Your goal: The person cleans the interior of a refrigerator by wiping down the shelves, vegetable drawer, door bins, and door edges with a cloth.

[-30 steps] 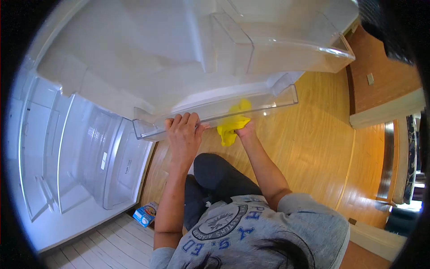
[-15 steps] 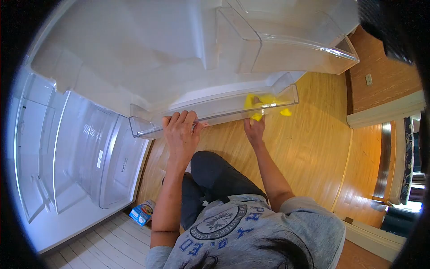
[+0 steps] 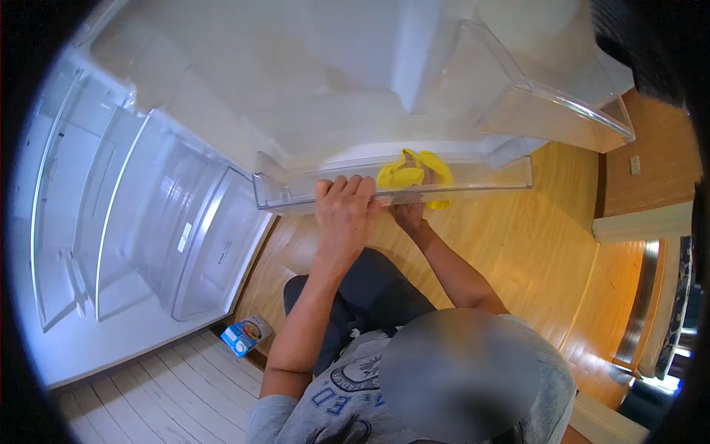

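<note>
A clear plastic door bin (image 3: 473,177) runs low along the inside of an open refrigerator door (image 3: 296,74). My left hand (image 3: 345,214) is closed over the bin's front rim, left of the middle. Just to its right, my right hand (image 3: 408,214) holds a bright yellow cloth (image 3: 401,175) against the bin's front wall. Part of the cloth lies inside the bin and a corner hangs below the rim. The right fingers are partly covered by cloth and plastic.
A larger clear bin (image 3: 562,118) juts from the door at upper right. Refrigerator shelves and a drawer (image 3: 200,237) stand open at left. A blue and white box (image 3: 246,335) sits on the floor near the refrigerator's base. Wooden flooring (image 3: 532,251) extends to the right.
My right hand and the yellow cloth have moved left along the bin, close to my left hand. My left hand still grips the rim. The whole view has shifted somewhat.
</note>
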A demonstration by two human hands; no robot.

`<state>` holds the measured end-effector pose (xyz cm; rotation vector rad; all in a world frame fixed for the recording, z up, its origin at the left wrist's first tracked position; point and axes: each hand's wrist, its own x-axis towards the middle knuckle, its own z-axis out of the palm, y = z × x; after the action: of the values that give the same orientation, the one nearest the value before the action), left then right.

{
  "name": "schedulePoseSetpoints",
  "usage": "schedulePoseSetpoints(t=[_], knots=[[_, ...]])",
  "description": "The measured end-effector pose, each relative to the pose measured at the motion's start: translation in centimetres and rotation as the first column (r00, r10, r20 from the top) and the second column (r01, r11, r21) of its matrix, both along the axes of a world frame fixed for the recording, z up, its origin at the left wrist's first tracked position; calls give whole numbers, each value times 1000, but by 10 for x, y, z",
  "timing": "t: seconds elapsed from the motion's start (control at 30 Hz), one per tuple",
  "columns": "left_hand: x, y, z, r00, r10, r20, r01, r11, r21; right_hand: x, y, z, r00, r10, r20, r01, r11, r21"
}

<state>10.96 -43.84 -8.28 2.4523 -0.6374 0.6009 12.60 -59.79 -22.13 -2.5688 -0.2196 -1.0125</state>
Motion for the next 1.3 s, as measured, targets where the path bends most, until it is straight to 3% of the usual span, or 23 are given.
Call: schedulePoseSetpoints(t=[0.1, 0.4, 0.47, 0.57, 0.8, 0.87, 0.97, 1.0, 1.07, 1.23, 1.3], knots=[[0, 1, -1, 1000, 17, -10, -16, 999, 30, 2, 27, 9, 1000, 21, -20, -22, 998, -63], [1, -1, -1, 1000, 8, 26, -7, 999, -47, 1, 112, 36, 995, -65, -80, 79, 979, 188], [2, 0, -2, 998, 1, 64, 4, 997, -71, -3, 129, 70, 920, -43, -389, 73, 995, 62], [0, 2, 1, 1000, -10, 10, 10, 1000, 13, -5, 149, 112, 636, -74, -768, -15, 994, -108], [0, 2, 4, 1000, -12, -19, 12, 1000, 15, -5, 126, 34, 816, 224, -532, -219, 973, 75], [1, 1, 2, 998, 27, 56, -31, 997, 66, 4, 117, 12, 855, 275, -440, -259, 961, 97], [2, 0, 2, 999, -2, 51, 1, 1000, 10, 15, 88, -16, 902, 324, -284, -309, 946, 100], [2, 0, 5, 998, -21, 57, 22, 1000, -4, 15, 68, -9, 910, 302, -284, -290, 953, 86], [0, -1, 9, 1000, 26, -14, -25, 997, 73, 7, 17, 5, 965, 99, -244, -131, 984, -117], [-2, -2, 10, 999, 32, -4, -32, 996, 77, 0, -72, 25, 945, -85, -315, 79, 996, -33], [-1, -2, 10, 999, 39, 5, -39, 996, 84, -5, -97, 33, 963, -116, -243, 105, 993, -57]])
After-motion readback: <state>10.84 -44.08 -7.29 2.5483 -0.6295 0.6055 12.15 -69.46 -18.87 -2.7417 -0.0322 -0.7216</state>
